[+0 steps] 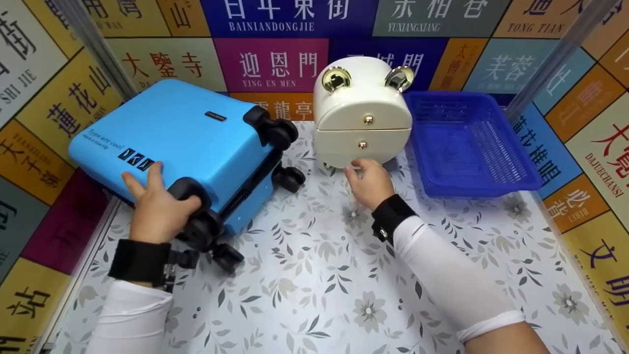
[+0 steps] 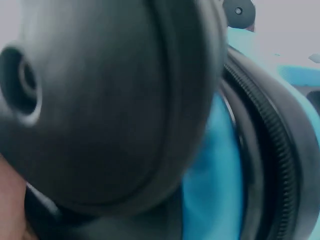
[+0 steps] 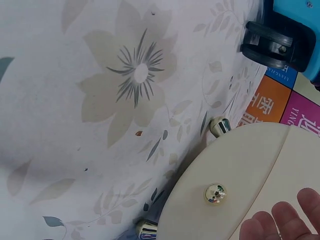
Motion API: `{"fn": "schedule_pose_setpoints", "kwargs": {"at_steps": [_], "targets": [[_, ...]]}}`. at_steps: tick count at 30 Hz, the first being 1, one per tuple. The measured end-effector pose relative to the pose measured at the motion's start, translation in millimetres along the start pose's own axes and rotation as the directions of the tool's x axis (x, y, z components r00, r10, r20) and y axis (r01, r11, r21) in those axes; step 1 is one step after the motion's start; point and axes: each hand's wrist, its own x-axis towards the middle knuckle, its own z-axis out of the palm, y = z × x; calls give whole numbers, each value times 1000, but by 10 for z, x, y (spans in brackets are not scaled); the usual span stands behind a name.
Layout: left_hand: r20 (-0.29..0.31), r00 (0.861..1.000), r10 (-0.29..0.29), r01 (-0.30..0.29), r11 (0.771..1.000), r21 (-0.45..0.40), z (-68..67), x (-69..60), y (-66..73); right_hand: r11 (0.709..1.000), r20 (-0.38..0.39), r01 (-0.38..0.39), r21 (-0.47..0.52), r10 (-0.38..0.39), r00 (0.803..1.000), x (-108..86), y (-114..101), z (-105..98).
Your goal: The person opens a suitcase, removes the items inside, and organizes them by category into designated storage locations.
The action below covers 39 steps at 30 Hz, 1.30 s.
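Suitcase [image 1: 186, 142], blue with black casters, fills the left of the head view, broad face up on the flowered table [image 1: 304, 300]. Your left hand [image 1: 157, 211] rests on its near corner, fingers spread over the shell, thumb at a black wheel [image 2: 125, 100]. At upper centre stands the white cabinet [image 1: 363, 108], upright, with the blue basket [image 1: 484, 191] just beside it at upper right. Your right hand [image 1: 371, 184] is at the cabinet's lower front, below the lower knob [image 1: 362, 144], fingers loosely bent with nothing between them — you cannot tell whether a fingertip touches.

Watch that left corner: lean on it and the wheel could turn under your thumb, letting the suitcase slide or rock. At the cabinet, the small round knob looks slick, so a poor pinch could slip off — and a hard, unbraced tug could drag the cabinet forward or twist it against the basket.
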Motion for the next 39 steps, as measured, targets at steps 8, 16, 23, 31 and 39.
{"fn": "schedule_pose_setpoints", "kwargs": {"at_steps": [8, 16, 23, 31, 39], "targets": [[54, 993, 102, -104, 994, 35, -47, 129, -63, 1000, -7, -1, 4, 1, 1000, -6, -20, -24], [150, 961, 231, -241, 969, 53, -179, 336, -162, 1000, -6, 6, 14, -6, 1000, -49, -2, -6], [159, 939, 305, -322, 942, 95, -366, 353, -233, 999, -11, 7, 33, -6, 1000, -57, 21, -26], [70, 915, 398, -399, 861, 315, 114, -182, 609, 1000, -15, 4, 23, -4, 1000, -38, 43, -85], [162, 876, 454, -472, 741, 478, 996, 36, 1288, 1000, -12, -1, 31, 1, 1000, -50, 20, -48]]}}
